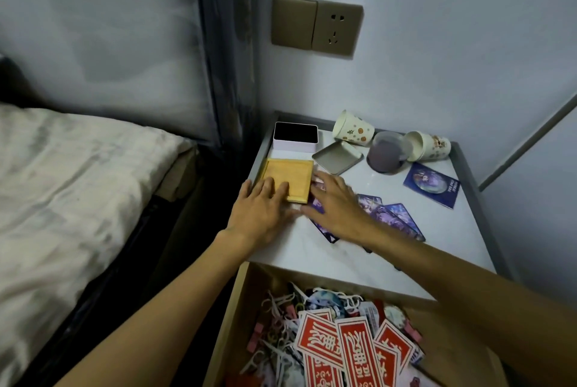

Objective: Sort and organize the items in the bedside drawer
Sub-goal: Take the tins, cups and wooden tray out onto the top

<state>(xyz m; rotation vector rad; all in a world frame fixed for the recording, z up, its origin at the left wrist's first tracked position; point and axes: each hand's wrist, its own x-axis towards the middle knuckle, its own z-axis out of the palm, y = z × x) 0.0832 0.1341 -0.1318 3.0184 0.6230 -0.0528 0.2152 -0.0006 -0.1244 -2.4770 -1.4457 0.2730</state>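
Note:
A flat yellow wooden box [290, 172] lies on the bedside table's white top [368, 249], near its left edge. My left hand [260, 211] rests flat on the box's near corner, fingers spread. My right hand [335, 208] lies open over purple picture cards [396, 215], fingertips beside the box's right edge. Below, the open drawer [231, 308] holds red printed cards [352, 349], white floss picks, pink clips and round badges in a jumble.
At the back of the table top stand a white tin with a dark inside [295, 135], its grey lid [337, 157], two tipped paper cups [352, 129] [427, 146], a clear plastic tub [385, 152] and a blue card [431, 185]. A bed [62, 183] lies left.

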